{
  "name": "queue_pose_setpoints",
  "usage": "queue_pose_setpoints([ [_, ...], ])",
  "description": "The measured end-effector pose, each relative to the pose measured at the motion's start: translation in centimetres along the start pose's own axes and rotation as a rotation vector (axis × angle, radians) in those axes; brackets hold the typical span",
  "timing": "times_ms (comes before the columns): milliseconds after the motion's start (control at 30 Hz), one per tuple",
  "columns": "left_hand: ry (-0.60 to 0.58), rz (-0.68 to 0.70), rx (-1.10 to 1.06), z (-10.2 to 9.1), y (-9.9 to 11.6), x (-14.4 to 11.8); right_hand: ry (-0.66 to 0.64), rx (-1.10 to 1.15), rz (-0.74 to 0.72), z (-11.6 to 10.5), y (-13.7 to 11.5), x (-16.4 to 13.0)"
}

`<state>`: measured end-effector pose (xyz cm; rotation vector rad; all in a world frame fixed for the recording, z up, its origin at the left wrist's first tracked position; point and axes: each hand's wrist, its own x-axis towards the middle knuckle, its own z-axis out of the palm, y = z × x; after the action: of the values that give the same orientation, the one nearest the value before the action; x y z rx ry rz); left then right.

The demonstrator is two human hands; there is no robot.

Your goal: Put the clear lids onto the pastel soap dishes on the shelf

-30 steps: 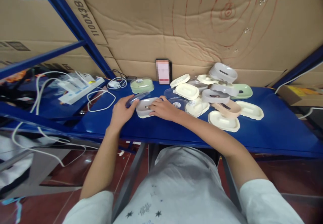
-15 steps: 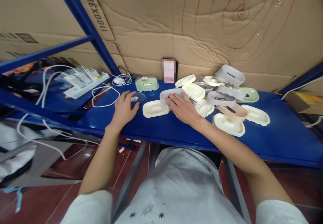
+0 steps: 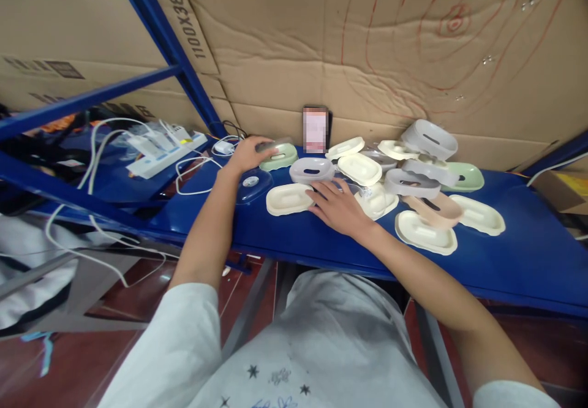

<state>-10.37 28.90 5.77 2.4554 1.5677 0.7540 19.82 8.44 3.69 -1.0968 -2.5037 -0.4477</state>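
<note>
At the back left, my left hand (image 3: 252,154) has its fingers closed on a clear plastic lid (image 3: 278,144), which is tilted up over a green soap box (image 3: 281,159). Another clear lid (image 3: 252,182) with a round sticker lies just below that hand. My right hand (image 3: 339,207) is open, its fingers spread, with the fingertips at the right end of a cream soap tray (image 3: 285,200). A lilac soap box (image 3: 312,170) with a slot stands behind this tray. Something clear shows partly behind the right hand; the palm hides the rest.
To the right lie a cream tray (image 3: 359,169), a grey box (image 3: 429,138), a peach box (image 3: 435,210) and a green box (image 3: 466,177). A phone (image 3: 315,130) leans on the cardboard. A power strip (image 3: 168,155) with white cables is at left, beside a blue post.
My left hand has moved from the clear lid on the table up to the green box and gripped its lid. My right hand has come off the lilac box, down to the cream tray.
</note>
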Motion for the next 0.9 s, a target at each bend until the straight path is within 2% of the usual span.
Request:
queue_pose_setpoints([
  [100, 0.045, -0.019, 0.016, 0.5, 0.1, -0.6, -0.002, 0.006, -0.005, 0.0, 0.0, 0.2],
  [233, 0.040, 0.008, 0.056, 0.8, 1.1, -0.8, -0.010, 0.036, 0.023, -0.2, 0.1, 0.1],
  [433, -0.111, 0.042, 0.192, 1.4, 2.6, -1.1, -0.004, 0.032, 0.031, 0.0, 0.4, -0.1],
  [533, -0.126, 0.037, 0.173, 1.7, 2.5, -1.2, -0.015, 0.038, 0.023, 0.1, 0.4, -0.2],
  [900, 0.045, -0.001, 0.040, 1.4, 2.5, -0.3, -0.040, 0.057, 0.028, -0.1, 0.5, -0.2],
])
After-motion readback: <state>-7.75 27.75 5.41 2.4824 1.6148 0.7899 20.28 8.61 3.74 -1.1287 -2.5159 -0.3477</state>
